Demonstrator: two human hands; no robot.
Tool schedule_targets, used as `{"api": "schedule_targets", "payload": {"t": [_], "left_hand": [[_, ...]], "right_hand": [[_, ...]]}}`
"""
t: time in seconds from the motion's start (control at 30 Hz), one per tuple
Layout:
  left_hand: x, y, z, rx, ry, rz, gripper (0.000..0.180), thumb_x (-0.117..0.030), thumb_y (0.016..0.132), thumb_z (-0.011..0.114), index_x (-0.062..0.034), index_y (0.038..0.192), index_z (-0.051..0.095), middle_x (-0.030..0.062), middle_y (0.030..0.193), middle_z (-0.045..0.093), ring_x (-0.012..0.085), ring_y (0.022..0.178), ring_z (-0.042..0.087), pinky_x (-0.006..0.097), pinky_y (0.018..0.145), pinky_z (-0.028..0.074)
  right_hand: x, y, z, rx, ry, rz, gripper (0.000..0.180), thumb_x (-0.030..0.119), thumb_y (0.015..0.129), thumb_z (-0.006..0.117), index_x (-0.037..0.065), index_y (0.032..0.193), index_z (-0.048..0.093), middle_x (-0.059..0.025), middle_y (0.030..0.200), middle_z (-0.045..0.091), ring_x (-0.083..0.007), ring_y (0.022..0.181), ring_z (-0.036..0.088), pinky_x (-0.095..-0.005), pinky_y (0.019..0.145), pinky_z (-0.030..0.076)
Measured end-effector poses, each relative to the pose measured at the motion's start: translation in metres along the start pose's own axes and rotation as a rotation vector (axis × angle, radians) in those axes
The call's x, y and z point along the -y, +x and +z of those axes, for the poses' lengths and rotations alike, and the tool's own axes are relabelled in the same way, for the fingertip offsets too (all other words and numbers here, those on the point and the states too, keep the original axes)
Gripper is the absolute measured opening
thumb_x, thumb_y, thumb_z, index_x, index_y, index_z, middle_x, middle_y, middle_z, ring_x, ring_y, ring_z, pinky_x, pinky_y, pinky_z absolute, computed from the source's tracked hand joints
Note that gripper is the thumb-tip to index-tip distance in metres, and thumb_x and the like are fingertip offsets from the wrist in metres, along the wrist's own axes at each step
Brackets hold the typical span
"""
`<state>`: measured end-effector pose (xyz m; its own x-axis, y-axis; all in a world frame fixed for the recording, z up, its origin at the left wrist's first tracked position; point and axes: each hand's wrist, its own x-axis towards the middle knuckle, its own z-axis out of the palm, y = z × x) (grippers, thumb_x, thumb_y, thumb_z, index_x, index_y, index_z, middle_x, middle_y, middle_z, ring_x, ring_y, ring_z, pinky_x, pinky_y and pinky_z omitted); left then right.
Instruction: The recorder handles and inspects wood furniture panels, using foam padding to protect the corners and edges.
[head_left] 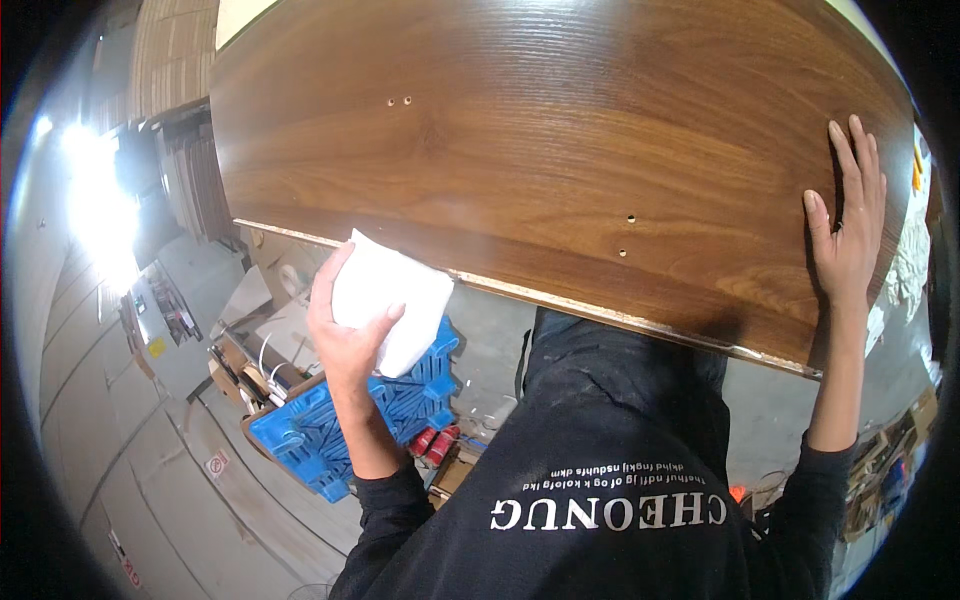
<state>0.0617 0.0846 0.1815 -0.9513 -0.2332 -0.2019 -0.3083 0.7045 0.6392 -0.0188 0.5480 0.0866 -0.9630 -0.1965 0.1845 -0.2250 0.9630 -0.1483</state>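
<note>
A large glossy brown wooden panel (560, 150) with a few small drilled holes fills the upper part of the view, its pale raw edge running along the bottom. My left hand (345, 335) holds a folded white cloth (392, 300) against the panel's lower edge at the left. My right hand (848, 225) lies flat with fingers spread on the panel's right end, pressing on it. My black sleeves and black top show below.
A blue plastic pallet (345, 425) lies on the grey floor below my left hand, with cardboard boxes (250, 365) and small red items (437, 443) beside it. Clutter sits at the far right. A bright light glares at the left.
</note>
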Motion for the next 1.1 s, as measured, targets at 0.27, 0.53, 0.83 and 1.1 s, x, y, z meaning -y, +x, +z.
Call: {"api": "schedule_targets", "payload": {"t": [0.27,0.53,0.83,1.1], "left_hand": [[-0.01,0.014,-0.008,0.017,0.062,-0.055,0.064,-0.013,0.062,0.077,-0.0008,0.12,0.054,0.0098,0.11,0.059,0.0181,0.099,0.056,0.031,0.087,0.045],[0.007,0.026,-0.025,-0.004,0.115,-0.041,0.061,-0.002,0.064,0.075,-0.0019,0.121,0.053,0.0104,0.107,0.06,0.0166,0.096,0.057,0.029,0.082,0.047],[0.028,0.018,-0.069,-0.414,0.062,-0.036,0.053,-0.002,0.072,0.069,-0.0008,0.123,0.052,0.0114,0.105,0.06,0.0168,0.093,0.058,0.028,0.083,0.047],[0.05,0.017,-0.055,-0.361,0.008,-0.082,0.055,0.002,0.069,0.069,0.0024,0.121,0.051,0.0107,0.108,0.058,0.0157,0.095,0.057,0.028,0.08,0.05]], "right_hand": [[-0.002,0.0,0.001,-0.013,0.014,-0.013,0.053,0.036,0.085,0.053,0.019,0.135,0.042,-0.0045,0.143,0.035,-0.0295,0.133,0.029,-0.0489,0.109,0.019],[-0.002,-0.001,0.003,-0.018,0.011,-0.009,0.053,0.036,0.085,0.053,0.02,0.135,0.042,-0.0038,0.144,0.034,-0.0289,0.134,0.028,-0.0494,0.109,0.019],[-0.004,-0.001,0.002,-0.002,0.007,-0.002,0.053,0.028,0.085,0.054,0.019,0.135,0.042,-0.0038,0.144,0.034,-0.0278,0.135,0.027,-0.0488,0.11,0.018],[-0.008,-0.001,0.002,0.001,-0.013,-0.035,0.052,0.023,0.085,0.053,0.017,0.135,0.041,-0.0053,0.144,0.034,-0.0281,0.134,0.028,-0.0463,0.11,0.018]]}}
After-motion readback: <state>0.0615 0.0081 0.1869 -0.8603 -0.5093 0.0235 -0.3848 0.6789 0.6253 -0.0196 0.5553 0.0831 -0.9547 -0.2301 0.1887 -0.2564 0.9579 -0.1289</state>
